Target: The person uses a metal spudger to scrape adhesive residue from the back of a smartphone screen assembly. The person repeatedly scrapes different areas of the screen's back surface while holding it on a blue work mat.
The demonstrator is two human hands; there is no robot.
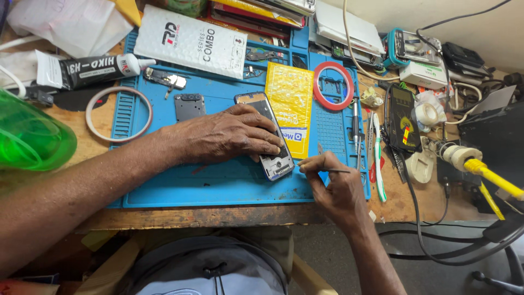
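Two hands work on one opened phone (271,143), which lies back-up and slightly slanted near the middle of a blue mat (218,183). The left hand (226,135) lies flat over the phone, fingers spread and pressing down, its fingertips (275,147) touching the lower part of the frame; it grips nothing, only pins the phone in place. The right hand (333,186) is closed in a pinch around a thin metal tool (334,171), which lies nearly level just right of the phone's lower end. Whether the tool's tip touches the phone cannot be told.

Just beside the phone on the right lies a yellow packet (290,98), and beyond it a red tape ring (333,86). Left of the phone, on the mat, sits a dark plate (189,105), and higher up a small metal part (165,80). A white padded pack (191,41) lies across the mat's top edge. At the mat's left edge rests a pale tape ring (119,113), with a black glue tube (93,68) above it and a green bottle (30,136) at the far left. Right of the mat, on the wooden desk (218,217), lie a screwdriver (356,128), a toothbrush (377,158) and a black multimeter (403,117). A yellow-handled tool (488,175) juts in from the right.
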